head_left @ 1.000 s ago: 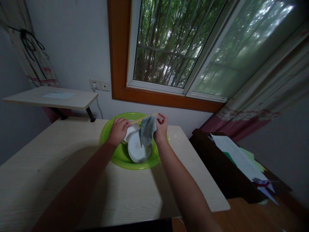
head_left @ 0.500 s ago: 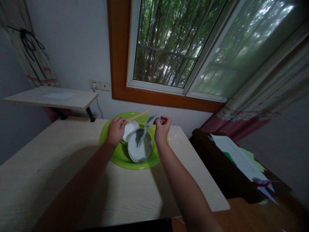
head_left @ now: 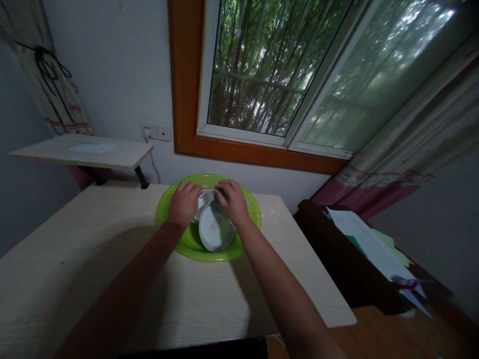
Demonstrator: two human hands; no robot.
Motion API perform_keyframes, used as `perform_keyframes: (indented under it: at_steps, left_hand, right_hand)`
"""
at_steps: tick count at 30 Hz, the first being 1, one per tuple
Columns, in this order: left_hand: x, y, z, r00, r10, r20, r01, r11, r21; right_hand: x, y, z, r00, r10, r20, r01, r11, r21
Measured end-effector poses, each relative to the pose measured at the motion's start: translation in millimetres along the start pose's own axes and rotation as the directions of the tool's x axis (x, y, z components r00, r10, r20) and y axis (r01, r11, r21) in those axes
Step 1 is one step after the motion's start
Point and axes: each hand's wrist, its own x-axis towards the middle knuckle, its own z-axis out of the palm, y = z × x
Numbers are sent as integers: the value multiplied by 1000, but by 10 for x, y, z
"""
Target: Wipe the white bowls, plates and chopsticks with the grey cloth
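Note:
My left hand is closed around the near ends of the wooden chopsticks, which point right toward my other hand. My right hand is closed on a grey cloth, mostly hidden by the fingers, where it meets the chopsticks. Both hands are over a green plastic basin. Inside it a white bowl leans with its open side toward me. Behind that one is another white bowl, partly covered by my left hand.
The basin stands on a pale wooden table. A raised shelf with a paper on it is at the back left. At right a dark cabinet carries papers. A window is in the wall behind.
My right hand has moved left and brought the cloth from above the bowl to the chopsticks. The chopsticks have swung from slanting upward to nearly level.

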Motion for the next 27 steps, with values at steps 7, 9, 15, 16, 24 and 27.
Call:
perform_keyframes:
  at_steps: [7, 9, 15, 16, 24, 27]
  left_hand:
    - [-10, -18, 3, 998, -62, 6, 62, 998, 10]
    - [-3, -19, 6, 997, -75, 14, 75, 997, 5]
    - [21, -22, -32, 964, -214, -161, 206, 976, -64]
    - [20, -19, -42, 953, -230, -195, 222, 973, -65]
    - [8, 90, -133, 997, -20, -81, 23, 999, 34]
    - [5, 107, -158, 1000, -7, -21, 8, 999, 51]
  right_hand:
    - [-25, 42, 30, 984, 56, 167, -39, 994, -104]
    - [-37, 51, 32, 977, 115, 181, -79, 978, -193]
    - [-39, 54, 39, 973, 93, 212, -36, 966, -256]
    - [-38, 51, 40, 974, 79, 211, -24, 968, -249]
    - [-59, 20, 49, 978, 129, 165, -108, 985, -133]
    - [-57, 16, 39, 981, 93, 172, -72, 989, -128]
